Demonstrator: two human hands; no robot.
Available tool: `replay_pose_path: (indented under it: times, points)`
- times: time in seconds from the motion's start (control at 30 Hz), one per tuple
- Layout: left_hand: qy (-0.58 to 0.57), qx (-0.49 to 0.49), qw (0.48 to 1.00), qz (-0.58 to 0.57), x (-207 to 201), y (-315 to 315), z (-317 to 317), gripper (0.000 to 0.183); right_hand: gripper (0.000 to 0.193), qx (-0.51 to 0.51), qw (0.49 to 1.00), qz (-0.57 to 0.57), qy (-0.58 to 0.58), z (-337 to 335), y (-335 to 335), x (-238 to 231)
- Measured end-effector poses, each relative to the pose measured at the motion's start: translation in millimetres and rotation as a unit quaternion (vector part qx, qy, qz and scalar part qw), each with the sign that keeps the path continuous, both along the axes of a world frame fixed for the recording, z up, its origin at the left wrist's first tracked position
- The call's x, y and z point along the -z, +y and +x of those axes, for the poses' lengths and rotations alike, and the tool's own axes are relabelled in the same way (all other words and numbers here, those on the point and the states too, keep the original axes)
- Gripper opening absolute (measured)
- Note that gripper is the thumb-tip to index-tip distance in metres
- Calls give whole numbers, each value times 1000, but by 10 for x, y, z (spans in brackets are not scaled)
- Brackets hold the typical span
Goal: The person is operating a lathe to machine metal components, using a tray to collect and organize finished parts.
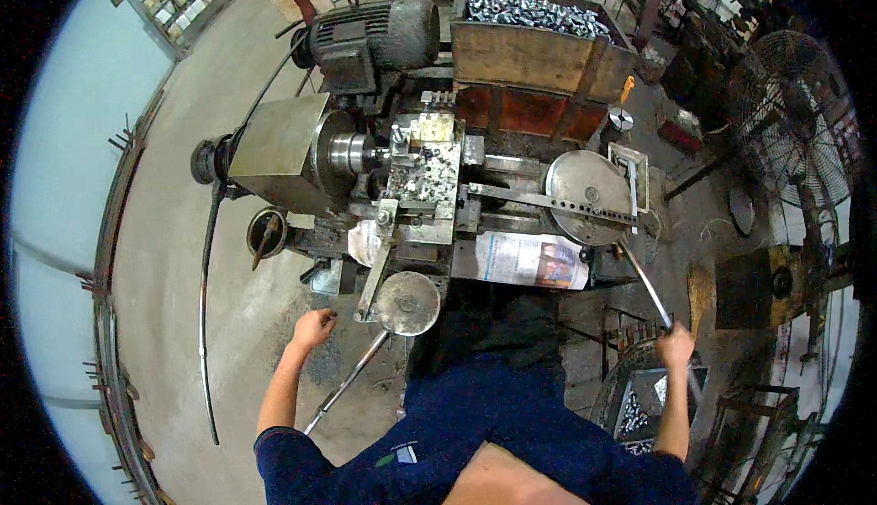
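You are wearing a navy-blue shirt [512, 395]. The lever [647, 284] on your right is gleaming silver, matching the left-hand rod [352, 379]. The large disc [575, 176] is showing plain silver-grey, while the smaller disc [407, 304] is looking grey and mottled. A row of dark dots is running along the grey flat bar [562, 203]. The newspaper [516, 259] is displaying white, with a blue strip and a multicoloured picture. Ahead, the motor [379, 44] is wearing dark grey stripes of ridges. Bright silver parts [534, 14] are glinting above the tan, dark-stained box [512, 56]. The wall [68, 149] is showing pale blue.
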State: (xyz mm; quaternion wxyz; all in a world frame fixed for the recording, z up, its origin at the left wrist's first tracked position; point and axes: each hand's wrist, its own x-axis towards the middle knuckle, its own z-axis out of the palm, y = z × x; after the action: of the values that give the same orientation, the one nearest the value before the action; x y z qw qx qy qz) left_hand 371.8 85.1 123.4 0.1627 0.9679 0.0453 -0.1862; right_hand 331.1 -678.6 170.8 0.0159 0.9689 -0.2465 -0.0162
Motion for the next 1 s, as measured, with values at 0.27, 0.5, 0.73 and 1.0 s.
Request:
replay_pose_path:
  times: [0.27,0.5,0.73,1.0]
  points:
    - [10,-25,1000,-6,153,133,-35,27,31,26,979,203,1,-496,1073,-124]
    - [18,-99,992,-70,502,419,-130,28,28,24,985,168,-3,-523,1175,-162]
    - [4,-144,980,-137,11,292,-13,26,28,44,992,89,75,-195,583,-175]
    - [-106,-89,989,59,362,832,621,29,45,157,981,-61,98,1376,-507,-426]
